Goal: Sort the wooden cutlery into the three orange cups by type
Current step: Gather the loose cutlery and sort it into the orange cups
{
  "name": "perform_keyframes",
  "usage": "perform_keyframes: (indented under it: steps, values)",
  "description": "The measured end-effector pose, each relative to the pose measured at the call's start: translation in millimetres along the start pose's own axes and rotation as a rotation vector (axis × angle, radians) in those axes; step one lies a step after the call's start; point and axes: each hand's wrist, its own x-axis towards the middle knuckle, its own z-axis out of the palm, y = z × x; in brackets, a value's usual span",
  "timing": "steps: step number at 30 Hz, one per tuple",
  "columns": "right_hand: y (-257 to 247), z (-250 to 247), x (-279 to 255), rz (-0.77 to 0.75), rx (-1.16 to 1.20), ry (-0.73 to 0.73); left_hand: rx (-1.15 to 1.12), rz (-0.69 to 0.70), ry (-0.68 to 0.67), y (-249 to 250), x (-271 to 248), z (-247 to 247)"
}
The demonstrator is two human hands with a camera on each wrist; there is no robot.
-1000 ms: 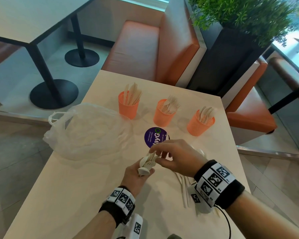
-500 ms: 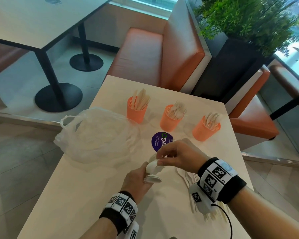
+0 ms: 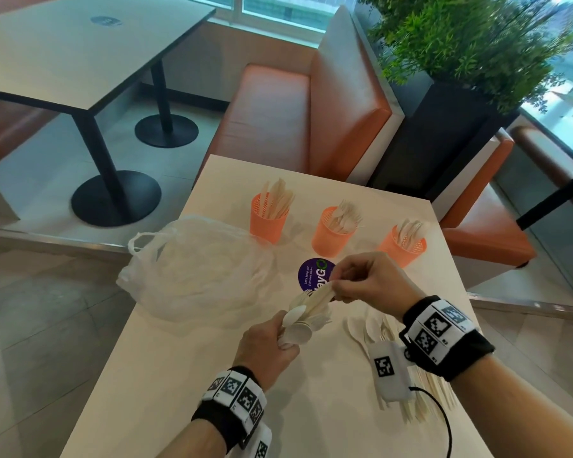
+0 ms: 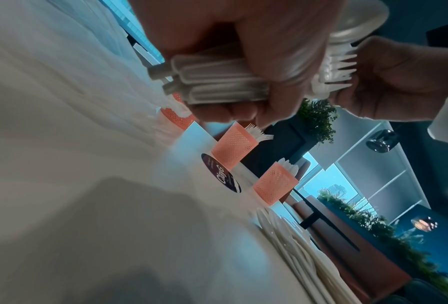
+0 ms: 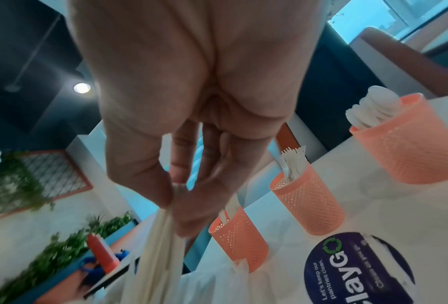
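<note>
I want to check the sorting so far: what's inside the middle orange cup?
Forks: tines stick up out of the middle orange cup. Their handles and anything deeper are hidden by the cup wall.

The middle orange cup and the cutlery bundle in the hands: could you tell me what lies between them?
The round purple sticker on the table, seen in the head view.

Round purple sticker [image 5: 358,269] on the table [image 3: 186,375]: we read "Let's keep our pantries clean." and, in large letters, "layG" with a green recycling sign.
Smaller line beside it: we cannot read it.
</note>
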Motion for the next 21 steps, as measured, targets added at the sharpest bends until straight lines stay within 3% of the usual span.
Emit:
perform_keyframes:
  steps: [4, 7, 13, 21]
  values:
    - [1, 3, 3, 0.121, -0.034, -0.069, 0.1, 0.02, 0.021, 5, 4, 5]
    - [3, -2, 6, 0.1, -0.094, -0.075, 0.133, 0.004, 0.036, 10, 6, 9]
    - [1, -30, 13, 0.011, -0.014, 0.059, 0.068, -0.044, 0.103, 15, 9, 16]
    - [14, -16, 13, -0.043, -0.08, -0.015, 0.044, -0.036, 0.126, 20, 18, 28]
